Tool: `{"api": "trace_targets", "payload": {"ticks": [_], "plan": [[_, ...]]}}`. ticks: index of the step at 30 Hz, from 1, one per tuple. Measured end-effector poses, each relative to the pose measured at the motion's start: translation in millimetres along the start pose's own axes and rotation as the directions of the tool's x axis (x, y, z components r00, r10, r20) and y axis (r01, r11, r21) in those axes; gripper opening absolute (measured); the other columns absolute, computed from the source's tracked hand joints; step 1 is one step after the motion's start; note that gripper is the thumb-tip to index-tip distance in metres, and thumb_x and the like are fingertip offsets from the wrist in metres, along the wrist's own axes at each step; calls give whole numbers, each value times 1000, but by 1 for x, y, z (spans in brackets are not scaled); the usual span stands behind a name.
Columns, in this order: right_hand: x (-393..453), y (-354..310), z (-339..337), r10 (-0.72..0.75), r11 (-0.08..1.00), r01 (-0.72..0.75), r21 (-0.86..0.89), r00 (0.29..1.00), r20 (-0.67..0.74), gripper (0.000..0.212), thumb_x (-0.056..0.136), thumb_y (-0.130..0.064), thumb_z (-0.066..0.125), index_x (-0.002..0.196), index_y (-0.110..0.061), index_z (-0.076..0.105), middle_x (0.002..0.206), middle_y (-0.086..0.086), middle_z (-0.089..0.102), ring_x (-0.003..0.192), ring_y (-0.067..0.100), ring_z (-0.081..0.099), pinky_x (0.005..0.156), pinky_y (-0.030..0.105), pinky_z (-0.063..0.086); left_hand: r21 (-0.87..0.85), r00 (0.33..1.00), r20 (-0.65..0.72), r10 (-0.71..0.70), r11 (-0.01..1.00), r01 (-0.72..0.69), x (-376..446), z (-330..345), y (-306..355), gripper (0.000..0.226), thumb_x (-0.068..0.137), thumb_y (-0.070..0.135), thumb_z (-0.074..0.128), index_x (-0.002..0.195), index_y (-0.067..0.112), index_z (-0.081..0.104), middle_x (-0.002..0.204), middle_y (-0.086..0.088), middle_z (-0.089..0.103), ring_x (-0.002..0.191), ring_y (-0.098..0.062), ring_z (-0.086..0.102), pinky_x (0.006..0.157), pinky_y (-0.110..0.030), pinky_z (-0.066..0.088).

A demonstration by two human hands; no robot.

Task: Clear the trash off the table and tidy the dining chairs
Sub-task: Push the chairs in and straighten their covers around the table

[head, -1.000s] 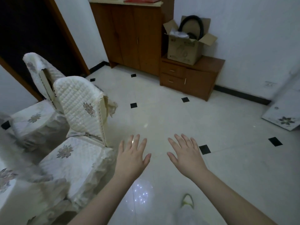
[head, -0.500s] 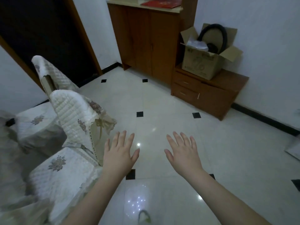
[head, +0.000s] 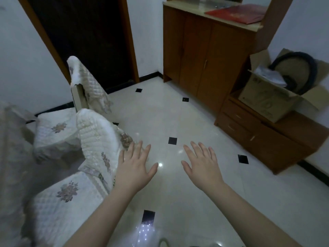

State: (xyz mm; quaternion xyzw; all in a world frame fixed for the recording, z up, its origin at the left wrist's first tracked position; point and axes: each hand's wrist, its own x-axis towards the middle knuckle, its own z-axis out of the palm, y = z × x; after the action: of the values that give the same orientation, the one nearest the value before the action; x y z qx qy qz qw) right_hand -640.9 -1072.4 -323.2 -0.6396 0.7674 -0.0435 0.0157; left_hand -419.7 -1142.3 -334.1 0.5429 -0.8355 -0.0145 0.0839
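Observation:
Two dining chairs in cream quilted covers with flower motifs stand at the left. The near chair (head: pixel 96 145) has its back toward me and its seat at lower left. The far chair (head: pixel 83 81) stands behind it. My left hand (head: pixel 135 168) is spread flat, palm down, just right of the near chair's back; whether it touches the cover I cannot tell. My right hand (head: pixel 203 164) hovers over the floor, fingers apart, holding nothing. A cloth-covered table edge (head: pixel 10 143) shows at far left. No trash is visible.
A tall wooden cabinet (head: pixel 204 56) with a red folder on top stands at the back. A low drawer unit (head: pixel 263 138) at right carries an open cardboard box (head: pixel 272 102). A dark doorway (head: pixel 85 36) lies behind the chairs. White tiled floor (head: pixel 178 118) stretches ahead.
My view has swung left and up, so the cabinet and box have shifted right. Both hands stay spread and empty; the left one has come closer to the near chair's back.

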Motion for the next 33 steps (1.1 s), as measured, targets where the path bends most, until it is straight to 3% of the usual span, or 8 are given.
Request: {"api": "trace_targets", "payload": {"ticks": [6,12,20,23,28,33], "plan": [[88,7,10,-108,994,108,27,994,6,55,96,-50,37,146,-26,36,153,4,35,142,28,28,116,47,13,30,995,47,-86,996,85,72,21,-17,75,84,68,29,148,29,33,157,-3,27,146,-27,20,117,-50,15],[193,25,32,-239,970,238,46,971,19,54,86,-48,43,131,-21,56,136,7,55,124,32,52,104,51,37,107,976,59,-208,974,201,146,46,-18,72,85,63,29,145,25,41,152,-7,37,141,-29,31,112,-53,24],[333,27,22,-436,896,433,98,900,17,57,87,-50,34,131,-23,57,135,5,57,124,31,53,109,47,28,138,899,18,-438,892,431,224,38,-17,68,80,58,39,134,21,54,140,-9,52,130,-31,47,105,-54,38],[375,-2,21,-556,827,552,105,831,9,55,88,-48,40,136,-22,52,140,6,52,129,31,47,108,49,33,162,842,-21,-538,830,534,228,34,-39,68,79,58,38,133,20,56,139,-10,54,130,-31,48,104,-53,39],[416,-76,33,-757,650,751,117,653,14,57,92,-45,49,144,-23,40,150,5,39,139,30,33,114,48,21,143,696,-84,-713,682,717,211,28,-79,68,79,57,39,133,20,56,141,-10,52,133,-31,44,106,-55,34],[432,-165,44,-890,456,882,121,456,28,61,87,-38,58,143,-22,41,148,6,42,136,31,37,111,49,26,83,533,-88,-841,527,846,187,31,-120,65,85,59,35,130,19,58,137,-11,55,130,-33,47,102,-56,38]]}}
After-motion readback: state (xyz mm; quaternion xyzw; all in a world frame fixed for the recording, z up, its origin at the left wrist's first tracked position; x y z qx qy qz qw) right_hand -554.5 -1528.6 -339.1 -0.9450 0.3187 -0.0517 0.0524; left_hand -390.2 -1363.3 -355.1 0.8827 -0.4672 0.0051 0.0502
